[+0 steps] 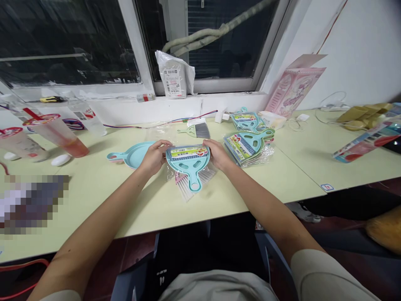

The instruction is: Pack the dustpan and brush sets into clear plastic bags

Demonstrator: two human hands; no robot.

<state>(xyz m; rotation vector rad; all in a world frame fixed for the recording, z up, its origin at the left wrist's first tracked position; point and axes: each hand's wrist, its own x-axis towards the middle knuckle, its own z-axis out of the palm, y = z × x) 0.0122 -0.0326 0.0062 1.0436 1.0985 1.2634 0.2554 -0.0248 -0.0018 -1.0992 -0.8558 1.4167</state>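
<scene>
Between my two hands is a light-blue dustpan set [191, 161] in a clear bag with a printed label, its handle pointing toward me. My left hand [156, 158] grips its left edge with bent fingers. On the opposite edge, my right hand [216, 154] is closed with the thumb near the top corner. Partly under the set, a small brush [187, 190] with pale bristles and a pink part shows on the table. Left of my left hand lies a bare blue dustpan [139, 154]. A stack of bagged dustpan sets [244, 146] rests just right of my right hand.
Behind lie a green brush with grey bristles [200, 129] and more bagged sets [247, 120]. Drink cups [59, 133] and a bottle [89, 117] stand at the left. A pink box [294, 90] is at the back right, with a white parcel [175, 77] on the sill.
</scene>
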